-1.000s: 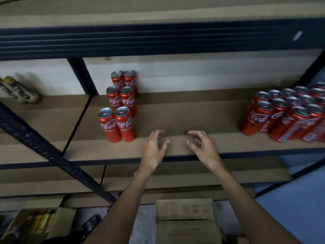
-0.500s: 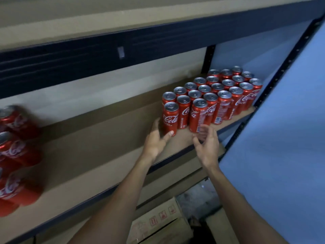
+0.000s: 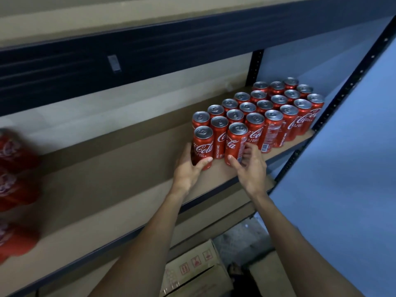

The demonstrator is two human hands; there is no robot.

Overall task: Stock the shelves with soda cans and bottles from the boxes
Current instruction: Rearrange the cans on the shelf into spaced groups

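Head view: left hand [image 3: 188, 169] clasps the left can [image 3: 203, 144], right hand [image 3: 250, 168] the right can [image 3: 235, 142], both low down, at the front of the block [image 3: 278, 112] on the shelf [image 3: 107, 181], probably so neither tips.

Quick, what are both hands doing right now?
Left hand: closed around the front-left cola can, holding it.
Right hand: closed around the front-right cola can, holding it.

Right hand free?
No, the right hand grips the front-right Coca-Cola can while the left hand grips the front-left Coca-Cola can.
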